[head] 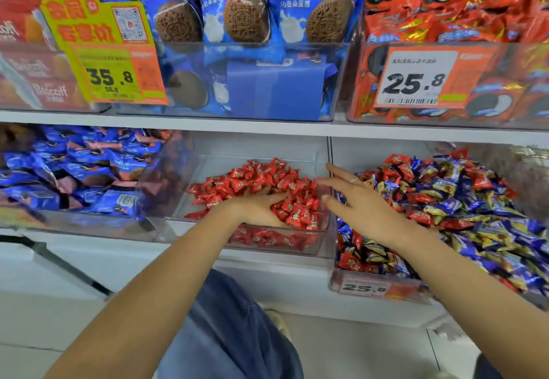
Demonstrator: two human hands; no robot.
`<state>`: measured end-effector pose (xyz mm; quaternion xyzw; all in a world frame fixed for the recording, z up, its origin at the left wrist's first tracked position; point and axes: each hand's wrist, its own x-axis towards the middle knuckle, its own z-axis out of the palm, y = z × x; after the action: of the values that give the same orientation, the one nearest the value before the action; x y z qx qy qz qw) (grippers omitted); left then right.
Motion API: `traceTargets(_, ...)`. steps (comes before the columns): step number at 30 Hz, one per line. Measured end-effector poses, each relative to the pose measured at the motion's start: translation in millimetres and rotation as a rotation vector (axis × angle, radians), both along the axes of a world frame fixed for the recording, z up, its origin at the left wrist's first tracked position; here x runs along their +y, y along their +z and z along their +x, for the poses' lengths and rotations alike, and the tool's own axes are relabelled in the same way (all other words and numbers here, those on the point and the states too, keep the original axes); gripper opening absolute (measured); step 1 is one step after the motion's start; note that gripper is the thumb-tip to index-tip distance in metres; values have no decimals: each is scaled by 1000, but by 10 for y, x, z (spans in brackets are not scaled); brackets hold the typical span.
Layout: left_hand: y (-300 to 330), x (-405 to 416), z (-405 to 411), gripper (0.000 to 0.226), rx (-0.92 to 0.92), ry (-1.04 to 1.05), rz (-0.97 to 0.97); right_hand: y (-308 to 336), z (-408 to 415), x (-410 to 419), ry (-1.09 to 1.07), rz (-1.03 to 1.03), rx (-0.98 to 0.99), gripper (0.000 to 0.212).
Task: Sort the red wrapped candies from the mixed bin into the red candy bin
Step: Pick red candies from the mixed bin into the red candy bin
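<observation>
In the red candy bin (322,231), the left hand (261,207) is lying on the pile of red wrapped candies (267,179); its fingers are sinking among them, so I cannot tell if it is holding any. The right hand (353,200) is hovering over the wall between the bins with spread, empty fingers. To my judgement a drop is finishing. Next, the right hand needs to go to the mixed bin (371,285) and pinch a red piece among the blue ones.
</observation>
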<state>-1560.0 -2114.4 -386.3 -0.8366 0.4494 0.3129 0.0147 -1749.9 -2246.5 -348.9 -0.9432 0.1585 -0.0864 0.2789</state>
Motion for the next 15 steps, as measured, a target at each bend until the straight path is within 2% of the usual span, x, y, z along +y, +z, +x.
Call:
traceTargets(2,-65,-117,47,107,-59,-74,54,-31,7,21,-25,46,-34,34)
traceTargets(5,-118,-148,230,94,-249,-179,93,-57,-21,39,-12,88,-74,32)
traceTargets(7,-118,-84,413,87,-339,-151,95,-70,-32,30,-4,93,-77,32)
traceTargets(10,-92,56,669,87,-310,7,66,-89,-20,7,3,77,-71,32)
traceTargets(13,-72,160,767,94,-278,66,12,-83,-21,-4,0,87,-73,32)
traceTargets(15,-58,185,696,86,-285,76,-60,-31,-84,-19,12,83,-81,34)
